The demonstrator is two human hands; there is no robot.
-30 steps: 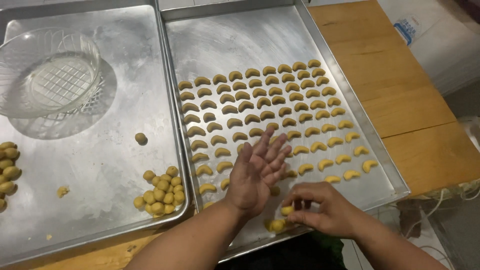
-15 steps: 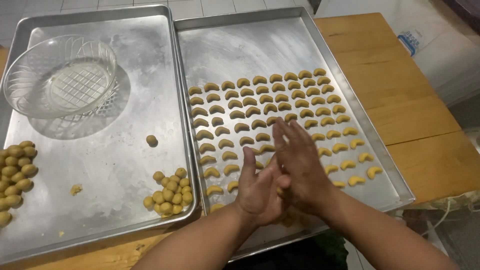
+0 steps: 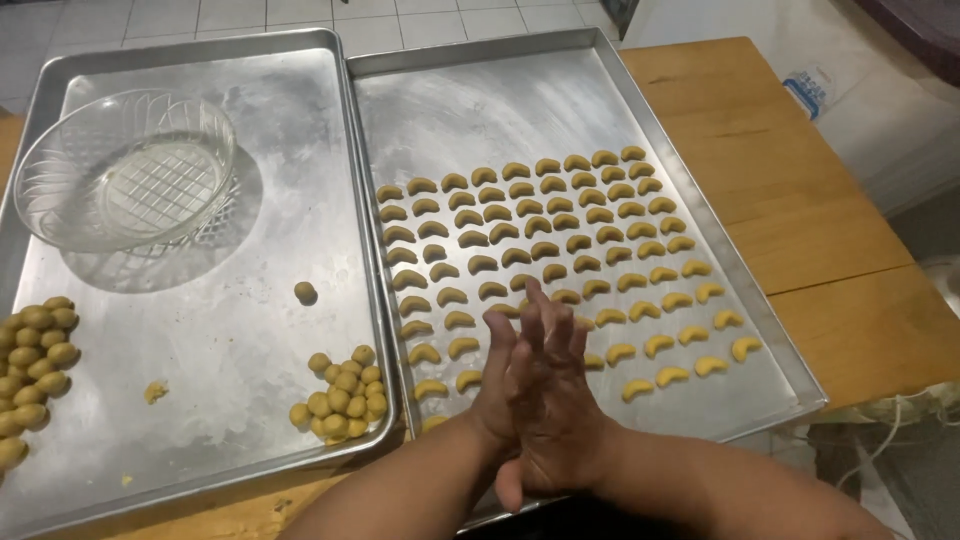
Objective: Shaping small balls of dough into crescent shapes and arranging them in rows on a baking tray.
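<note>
1. The left hand (image 3: 497, 385) and the right hand (image 3: 550, 400) are pressing palm to palm at the lower middle of the frame, fingers stretched flat and pointing up the picture. Whether a piece of dough is lying between them cannot be told; nothing shows at the edges.
2. The hands are hovering over the near edge of the right baking tray (image 3: 700, 170), where rows of crescent-shaped dough pieces (image 3: 560, 250) are filling the middle and lower part. The upper stretch of that tray is lying bare, so I judge the shaping well along but not finished.
3. On the left baking tray (image 3: 200, 60), work is waiting: a pile of dough balls (image 3: 340, 395) at lower centre-left, a second heap of dough balls (image 3: 35, 360) at the left edge, and a lone dough ball (image 3: 305, 292) between them.
4. A glass bowl (image 3: 125, 170) is sitting at the upper left.
</note>
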